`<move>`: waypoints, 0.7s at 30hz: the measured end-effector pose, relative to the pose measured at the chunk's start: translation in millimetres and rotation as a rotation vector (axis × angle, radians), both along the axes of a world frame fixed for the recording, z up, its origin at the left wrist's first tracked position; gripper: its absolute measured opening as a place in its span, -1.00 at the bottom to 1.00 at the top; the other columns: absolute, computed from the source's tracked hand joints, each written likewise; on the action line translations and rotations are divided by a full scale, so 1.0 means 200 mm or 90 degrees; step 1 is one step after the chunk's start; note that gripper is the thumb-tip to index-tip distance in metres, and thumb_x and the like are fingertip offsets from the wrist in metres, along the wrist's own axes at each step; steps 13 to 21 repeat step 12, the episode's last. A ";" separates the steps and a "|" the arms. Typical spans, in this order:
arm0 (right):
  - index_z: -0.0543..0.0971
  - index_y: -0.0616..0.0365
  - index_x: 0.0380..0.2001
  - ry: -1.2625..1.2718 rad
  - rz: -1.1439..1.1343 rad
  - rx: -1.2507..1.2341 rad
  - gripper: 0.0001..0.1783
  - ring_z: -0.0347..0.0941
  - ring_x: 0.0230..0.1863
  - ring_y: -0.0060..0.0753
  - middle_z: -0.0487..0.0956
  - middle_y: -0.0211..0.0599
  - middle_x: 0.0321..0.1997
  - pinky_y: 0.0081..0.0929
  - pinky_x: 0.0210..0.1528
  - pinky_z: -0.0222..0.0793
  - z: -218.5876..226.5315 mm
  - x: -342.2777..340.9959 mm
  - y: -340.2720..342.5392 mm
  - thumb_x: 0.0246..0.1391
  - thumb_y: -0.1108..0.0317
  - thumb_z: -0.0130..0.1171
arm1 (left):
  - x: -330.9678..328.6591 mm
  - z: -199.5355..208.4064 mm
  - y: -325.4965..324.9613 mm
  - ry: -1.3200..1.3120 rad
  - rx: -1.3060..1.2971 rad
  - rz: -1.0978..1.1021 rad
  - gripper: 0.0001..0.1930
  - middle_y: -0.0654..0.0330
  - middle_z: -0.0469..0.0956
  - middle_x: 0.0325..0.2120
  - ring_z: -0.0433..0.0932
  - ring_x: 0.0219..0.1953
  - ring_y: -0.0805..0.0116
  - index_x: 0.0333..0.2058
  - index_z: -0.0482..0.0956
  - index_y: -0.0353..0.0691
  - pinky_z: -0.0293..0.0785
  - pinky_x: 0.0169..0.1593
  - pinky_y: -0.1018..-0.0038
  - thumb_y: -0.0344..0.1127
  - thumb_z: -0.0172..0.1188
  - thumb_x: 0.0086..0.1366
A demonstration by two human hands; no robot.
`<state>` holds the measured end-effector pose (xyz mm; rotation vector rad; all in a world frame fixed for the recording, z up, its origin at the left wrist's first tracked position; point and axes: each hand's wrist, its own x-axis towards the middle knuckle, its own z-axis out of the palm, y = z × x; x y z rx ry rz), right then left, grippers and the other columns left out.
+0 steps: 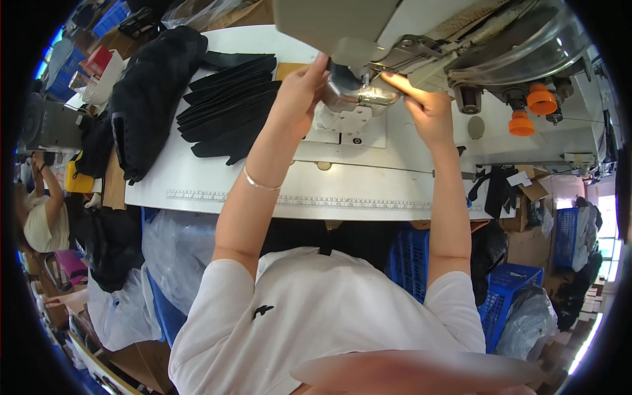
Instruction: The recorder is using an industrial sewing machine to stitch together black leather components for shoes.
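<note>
My left hand (304, 91) is raised at the left side of a sewing machine head (332, 20). Its fingers are pressed together beside a small dark patch (338, 71) that may be cloth; what they grip is mostly hidden. From the other side, my right hand (429, 108) reaches in, its index finger and thumb pointing toward the needle area (366, 78). Its other fingers are curled, and anything between the fingertips is too small to make out. Between the hands sits a shiny metal machine part (359, 95), above the pale needle plate (359, 135).
Black cut fabric pieces (230, 108) lie fanned on the white table (368, 181), beside a bulky black bundle (155, 99). Orange knobs (541, 100) hang at the right. Blue crates (510, 289) and plastic bags (178, 253) stand below. Another person (46, 214) works at far left.
</note>
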<state>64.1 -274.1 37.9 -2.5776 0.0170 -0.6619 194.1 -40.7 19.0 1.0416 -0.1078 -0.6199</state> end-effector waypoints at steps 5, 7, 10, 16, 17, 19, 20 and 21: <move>0.71 0.21 -0.13 -0.226 -0.109 -0.072 -0.84 0.52 -0.07 -0.10 0.67 -0.16 -0.09 -0.22 0.01 0.40 -0.06 0.00 0.16 0.24 0.47 0.27 | 0.04 0.20 0.17 -0.153 -0.455 0.283 -0.48 -0.03 0.53 -0.02 0.62 -0.01 0.11 0.25 0.15 -0.33 0.49 0.33 0.04 -0.58 0.17 0.42; 0.69 0.20 -0.14 -0.377 -0.132 -0.058 -0.85 0.57 -0.13 -0.01 0.69 -0.14 -0.11 -0.20 -0.04 0.45 -0.20 -0.13 0.31 0.24 0.47 0.25 | -0.06 0.25 0.35 -0.222 -0.412 0.334 -0.48 0.02 0.50 0.00 0.59 0.04 0.19 0.26 0.12 -0.25 0.58 0.19 0.12 -0.57 0.15 0.43; 0.73 0.16 -0.15 -0.271 0.076 0.096 -0.78 0.61 -0.20 -0.11 0.72 -0.21 -0.24 -0.29 -0.08 0.47 -0.29 -0.30 0.67 0.12 0.55 0.27 | -0.17 0.11 0.55 -0.219 -0.348 0.406 -0.49 0.07 0.49 0.02 0.59 0.04 0.24 0.25 0.12 -0.18 0.61 0.08 0.17 -0.56 0.13 0.45; 0.75 0.10 -0.11 -0.213 0.171 0.158 -0.74 0.62 -0.21 -0.11 0.73 -0.23 -0.22 -0.32 -0.05 0.48 -0.21 -0.27 0.87 0.13 0.52 0.27 | -0.21 0.05 0.70 -0.217 -0.372 0.388 -0.48 0.08 0.48 0.10 0.59 0.10 0.19 0.26 0.13 -0.12 0.61 0.10 0.12 -0.54 0.13 0.44; 0.75 0.10 -0.11 -0.213 0.171 0.158 -0.74 0.62 -0.21 -0.11 0.73 -0.23 -0.22 -0.32 -0.05 0.48 -0.21 -0.27 0.87 0.13 0.52 0.27 | -0.21 0.05 0.70 -0.217 -0.372 0.388 -0.48 0.08 0.48 0.10 0.59 0.10 0.19 0.26 0.13 -0.12 0.61 0.10 0.12 -0.54 0.13 0.44; 0.75 0.10 -0.11 -0.213 0.171 0.158 -0.74 0.62 -0.21 -0.11 0.73 -0.23 -0.22 -0.32 -0.05 0.48 -0.21 -0.27 0.87 0.13 0.52 0.27 | -0.21 0.05 0.70 -0.217 -0.372 0.388 -0.48 0.08 0.48 0.10 0.59 0.10 0.19 0.26 0.13 -0.12 0.61 0.10 0.12 -0.54 0.13 0.44; 0.75 0.10 -0.11 -0.213 0.171 0.158 -0.74 0.62 -0.21 -0.11 0.73 -0.23 -0.22 -0.32 -0.05 0.48 -0.21 -0.27 0.87 0.13 0.52 0.27 | -0.21 0.05 0.70 -0.217 -0.372 0.388 -0.48 0.08 0.48 0.10 0.59 0.10 0.19 0.26 0.13 -0.12 0.61 0.10 0.12 -0.54 0.13 0.44; 0.75 0.10 -0.11 -0.213 0.171 0.158 -0.74 0.62 -0.21 -0.11 0.73 -0.23 -0.22 -0.32 -0.05 0.48 -0.21 -0.27 0.87 0.13 0.52 0.27 | -0.21 0.05 0.70 -0.217 -0.372 0.388 -0.48 0.08 0.48 0.10 0.59 0.10 0.19 0.26 0.13 -0.12 0.61 0.10 0.12 -0.54 0.13 0.44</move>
